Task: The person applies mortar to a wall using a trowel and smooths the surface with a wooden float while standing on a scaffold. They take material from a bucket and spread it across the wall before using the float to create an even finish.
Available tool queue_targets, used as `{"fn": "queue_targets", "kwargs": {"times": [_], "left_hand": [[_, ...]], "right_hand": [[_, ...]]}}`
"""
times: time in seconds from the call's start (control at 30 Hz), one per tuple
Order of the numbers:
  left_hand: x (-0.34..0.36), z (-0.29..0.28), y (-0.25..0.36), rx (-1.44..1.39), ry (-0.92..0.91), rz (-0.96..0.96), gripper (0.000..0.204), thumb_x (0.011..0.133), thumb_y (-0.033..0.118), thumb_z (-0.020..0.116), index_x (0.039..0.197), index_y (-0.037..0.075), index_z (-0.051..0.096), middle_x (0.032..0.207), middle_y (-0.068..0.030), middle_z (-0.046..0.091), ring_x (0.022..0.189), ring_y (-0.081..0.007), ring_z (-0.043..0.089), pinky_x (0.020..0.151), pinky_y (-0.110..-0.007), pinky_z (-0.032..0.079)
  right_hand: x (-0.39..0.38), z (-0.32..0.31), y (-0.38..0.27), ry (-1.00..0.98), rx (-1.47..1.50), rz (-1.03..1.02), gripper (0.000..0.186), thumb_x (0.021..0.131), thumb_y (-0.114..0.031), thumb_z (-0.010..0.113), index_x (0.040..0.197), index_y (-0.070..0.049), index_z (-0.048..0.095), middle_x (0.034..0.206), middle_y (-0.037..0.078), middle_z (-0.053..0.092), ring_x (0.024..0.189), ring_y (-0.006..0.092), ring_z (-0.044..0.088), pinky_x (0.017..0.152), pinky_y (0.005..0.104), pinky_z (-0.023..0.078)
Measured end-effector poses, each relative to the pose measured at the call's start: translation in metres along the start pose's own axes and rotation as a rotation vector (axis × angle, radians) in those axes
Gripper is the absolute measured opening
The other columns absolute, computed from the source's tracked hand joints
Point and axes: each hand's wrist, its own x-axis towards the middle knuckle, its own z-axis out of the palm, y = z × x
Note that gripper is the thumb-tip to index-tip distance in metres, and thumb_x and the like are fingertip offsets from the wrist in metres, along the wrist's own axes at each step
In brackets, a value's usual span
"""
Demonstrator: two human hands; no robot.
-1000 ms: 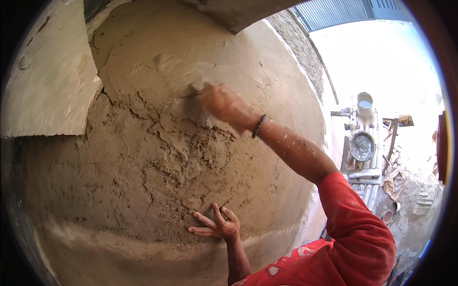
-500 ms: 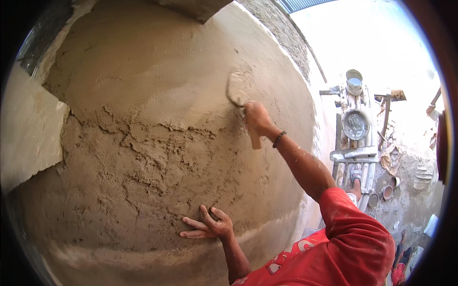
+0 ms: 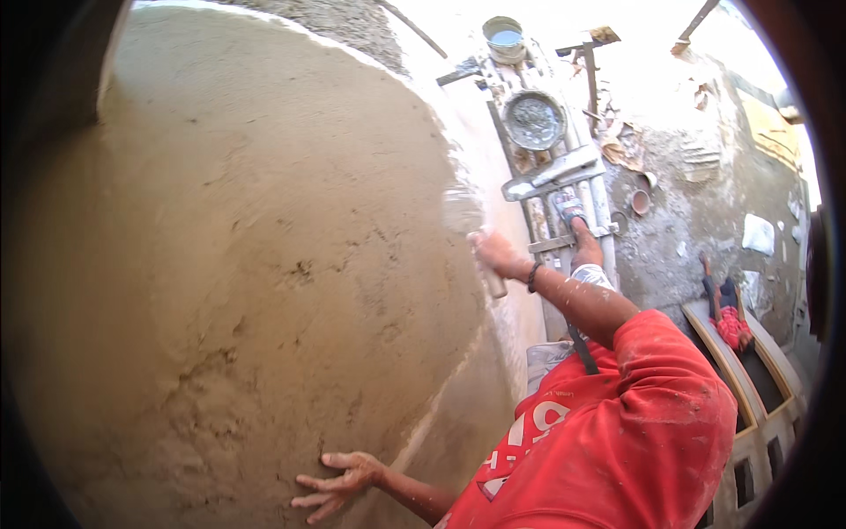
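My right hand [image 3: 500, 256] is closed round the handle of a trowel [image 3: 463, 210]. Its blade, smeared by motion, lies at the right edge of the brown wet plaster [image 3: 264, 194] that covers the wall. Lower down, my left hand [image 3: 339, 483] rests against the wall with its fingers spread and nothing in them. Near that hand the plaster is rough and pitted, while higher up it looks smoother, with a few small cracks and holes.
To the right, a pole platform [image 3: 538, 207] carries a bucket [image 3: 505, 40] of liquid, a round basin [image 3: 534, 121] of grey mix and a long flat tool [image 3: 553, 173]. My sandalled foot [image 3: 571, 210] stands on it. Farther down right are another person [image 3: 730, 322] and wooden frames [image 3: 749, 379].
My right hand and the trowel have moved from the middle of the plaster to its right edge. The view has swung rightward. My left hand stays spread on the wall.
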Motion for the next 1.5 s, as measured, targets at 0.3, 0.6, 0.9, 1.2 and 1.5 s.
{"fn": "queue_targets", "kwargs": {"times": [0.3,0.6,0.9,1.2,1.5], "left_hand": [[0.007,0.006,0.026,0.094,-0.024,-0.067,0.072,0.097,0.058,0.037,0.145,0.005,0.036,0.156,-0.0233,0.021,0.141,-0.0531,0.013,0.106,-0.071,0.012],[0.010,0.002,0.033,0.201,-0.084,0.117,0.065,0.101,0.050,0.034,0.151,0.008,0.025,0.156,-0.0207,0.023,0.141,-0.0496,0.016,0.109,-0.068,0.011],[-0.013,0.019,0.032,0.184,-0.108,0.426,0.066,0.101,0.050,0.034,0.153,0.011,0.018,0.156,-0.0191,0.023,0.142,-0.0479,0.017,0.109,-0.068,0.012],[0.013,0.009,-0.057,0.221,-0.134,0.906,0.068,0.101,0.050,0.034,0.155,0.014,0.012,0.157,-0.0175,0.022,0.142,-0.0461,0.018,0.110,-0.068,0.012],[0.016,-0.013,0.034,0.310,-0.079,0.078,0.063,0.102,0.049,0.033,0.145,0.003,0.036,0.150,-0.0259,0.029,0.137,-0.0377,0.032,0.112,-0.048,0.029]], "right_hand": [[0.144,-0.212,0.068,0.242,0.107,0.219,0.028,0.087,-0.023,0.056,0.092,0.004,0.055,0.063,0.012,0.056,0.050,0.0243,0.058,0.042,0.0399,0.051],[0.265,-0.296,0.104,0.256,-0.028,0.294,0.028,0.094,-0.027,0.056,0.080,-0.004,0.061,0.064,0.011,0.063,0.047,0.0194,0.060,0.041,0.0321,0.052],[0.352,-0.285,0.249,0.307,-1.201,0.105,0.033,0.087,-0.012,0.052,0.119,-0.006,0.059,0.099,0.023,0.067,0.094,0.0370,0.067,0.082,0.0484,0.054],[0.487,-0.317,0.315,0.280,-1.524,0.215,0.051,0.087,-0.033,0.057,0.133,-0.012,0.049,0.139,0.019,0.049,0.130,0.0384,0.045,0.107,0.0515,0.036],[0.367,-0.298,0.298,0.020,-1.081,-0.424,0.060,0.084,-0.036,0.063,0.132,-0.004,0.046,0.130,0.022,0.054,0.122,0.0406,0.049,0.103,0.0500,0.038]]}}
